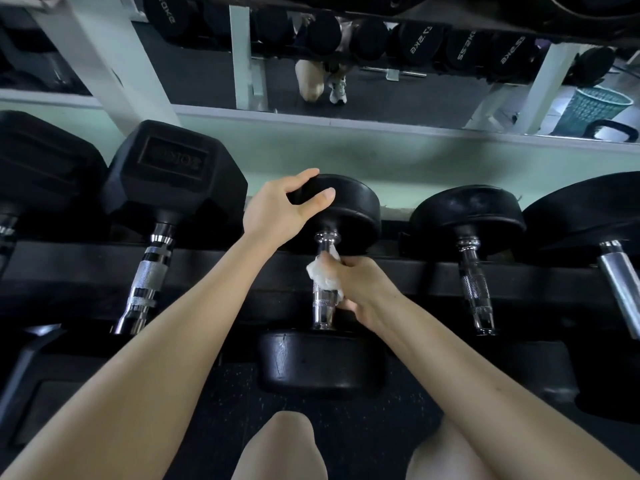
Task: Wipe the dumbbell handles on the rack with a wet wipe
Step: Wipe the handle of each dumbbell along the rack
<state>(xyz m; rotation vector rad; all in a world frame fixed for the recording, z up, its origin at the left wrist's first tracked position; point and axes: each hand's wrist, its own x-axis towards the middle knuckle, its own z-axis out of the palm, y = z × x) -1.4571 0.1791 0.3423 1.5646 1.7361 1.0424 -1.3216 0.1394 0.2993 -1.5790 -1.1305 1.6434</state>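
Note:
A round-headed black dumbbell (349, 209) lies on the low rack (221, 268) in the middle of the view, its chrome handle (323, 306) running toward me. My right hand (363, 289) is wrapped around the upper part of that handle with a crumpled white wet wipe (323, 275) pressed against the metal. My left hand (280, 209) grips the rim of the far weight head, thumb on its face and fingers over the top edge.
A hex dumbbell (173, 168) with a knurled handle lies to the left, and two more round dumbbells (467, 216) to the right. A mirror (381, 74) behind the rack reflects an upper row of weights. A teal basket (595, 105) shows at top right. My knees are at the bottom.

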